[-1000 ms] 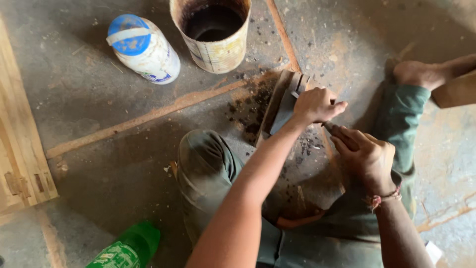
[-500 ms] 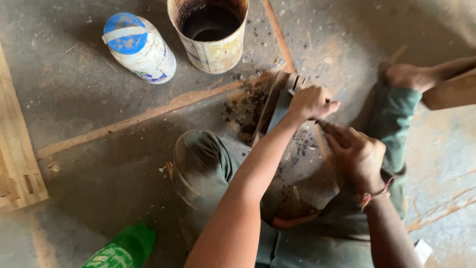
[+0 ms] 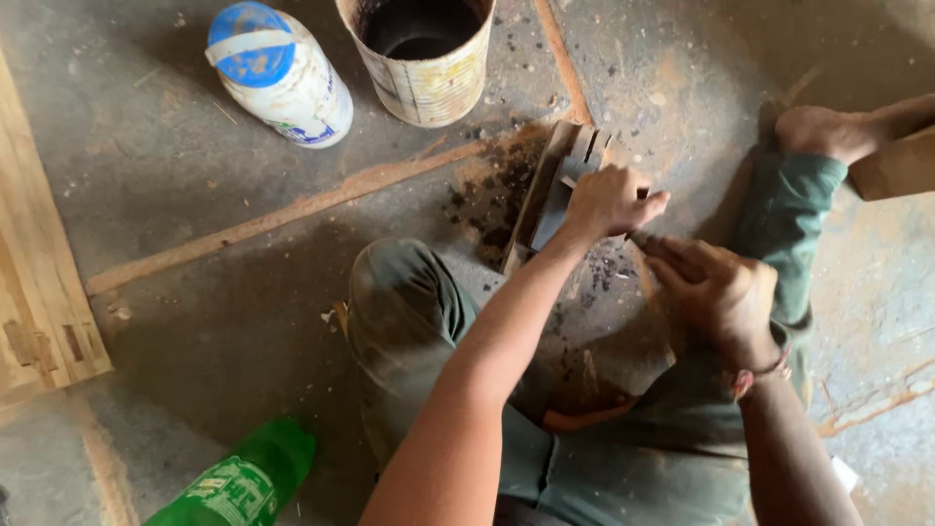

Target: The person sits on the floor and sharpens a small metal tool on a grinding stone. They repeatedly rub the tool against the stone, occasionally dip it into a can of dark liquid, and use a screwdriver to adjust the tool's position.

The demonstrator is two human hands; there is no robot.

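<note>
Dusty concrete floor (image 3: 224,321) fills my view, crossed by reddish strips and strewn with dark shavings. I see green trousers (image 3: 409,321) on folded legs at centre, a bare foot (image 3: 828,131) at upper right. At far left lies a pale wooden frame (image 3: 34,282). Up top stand a rusty open tin can (image 3: 429,68) and a white jar with a blue lid (image 3: 278,73); a green bottle (image 3: 243,477) lies at the bottom edge. Between the knees sits a grey sharpening block (image 3: 555,200) in a wooden holder (image 3: 531,209). The left hand (image 3: 609,200) is curled shut, pressing on the block's near end. The right hand (image 3: 716,292), just beside it, is closed around a thin dark tool (image 3: 645,237) whose tip lies beneath the left fingers.
</note>
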